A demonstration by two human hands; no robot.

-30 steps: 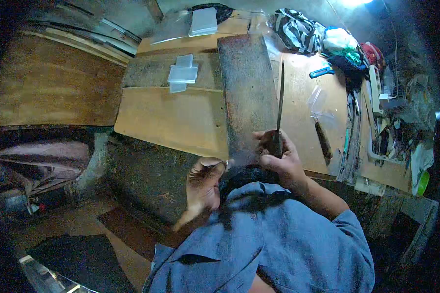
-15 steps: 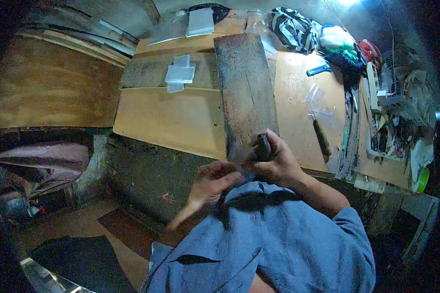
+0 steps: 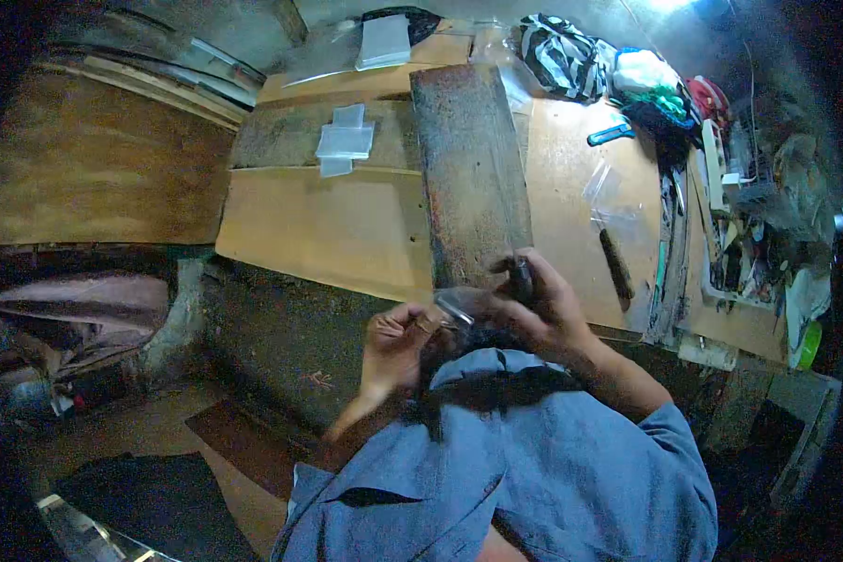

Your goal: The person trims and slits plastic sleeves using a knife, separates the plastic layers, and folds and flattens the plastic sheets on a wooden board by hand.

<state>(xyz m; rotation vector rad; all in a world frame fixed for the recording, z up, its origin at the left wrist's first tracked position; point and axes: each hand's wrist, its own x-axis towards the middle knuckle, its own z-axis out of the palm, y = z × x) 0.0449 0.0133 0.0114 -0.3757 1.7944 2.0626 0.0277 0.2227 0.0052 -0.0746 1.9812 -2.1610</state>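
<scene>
My left hand (image 3: 398, 342) is closed in a pinch at the near end of the long worn board. A small clear, shiny piece of plastic (image 3: 454, 309), smeared by motion, shows at its fingertips. Just to the right, my right hand (image 3: 548, 304) wraps around a dark-handled tool (image 3: 522, 276); the working end of the tool is hidden or blurred. Both hands are close to the front of my blue shirt. Under and beyond them lies the worn wooden board (image 3: 473, 169).
On the bench, several translucent plastic pieces (image 3: 345, 140) lie stacked crosswise left of the board. To its right are a blue cutter (image 3: 611, 134), clear plastic bags (image 3: 613, 201) and a dark-handled pointed tool (image 3: 615, 267). A cluttered tray (image 3: 735, 295) stands far right.
My left hand has turned and moved slightly up, and the clear piece now shows at its fingertips. My right hand has shifted a little right with the dark-handled tool.
</scene>
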